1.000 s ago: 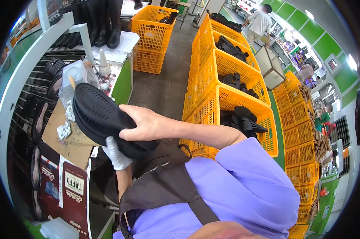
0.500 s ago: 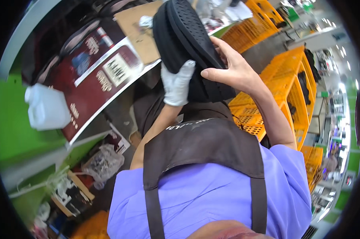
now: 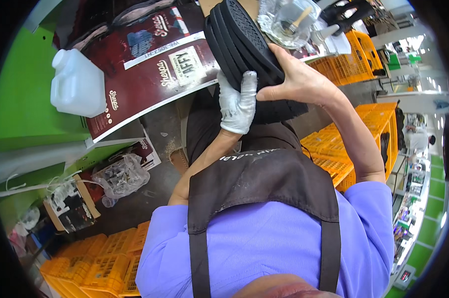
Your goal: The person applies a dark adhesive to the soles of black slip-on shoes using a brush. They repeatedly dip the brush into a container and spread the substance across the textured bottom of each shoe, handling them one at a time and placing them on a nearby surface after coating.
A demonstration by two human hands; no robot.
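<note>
A tilted stack of black shoe soles (image 3: pixel 240 45) is held in front of me, the treaded face of the outer sole showing. My left hand (image 3: pixel 238 103), in a white glove, is closed around the stack's lower near side with its thumb up along it. Bare, my right hand (image 3: pixel 304 83) grips the right edge of the stack, thumb at the near end and fingers partly hidden behind. More black ribbed sole material (image 3: pixel 282 110) shows below the right hand, above my dark apron (image 3: pixel 264 174). How many soles each hand grips I cannot tell.
Dark red printed cardboard (image 3: pixel 140 102) covers the green bench (image 3: pixel 21 114), with a white plastic jug (image 3: pixel 79 87) on it. Beyond the soles stands a clear cup (image 3: pixel 295 22) holding a brush. Orange crates (image 3: pixel 361 126) stand right; others (image 3: pixel 100 263) lower left. A plastic bag (image 3: pixel 122 176) lies under the bench.
The whole view has swung, bringing the clear cup with the brush and the lower-left crates further into sight. Both hands keep hold of the soles, with little change in grip.
</note>
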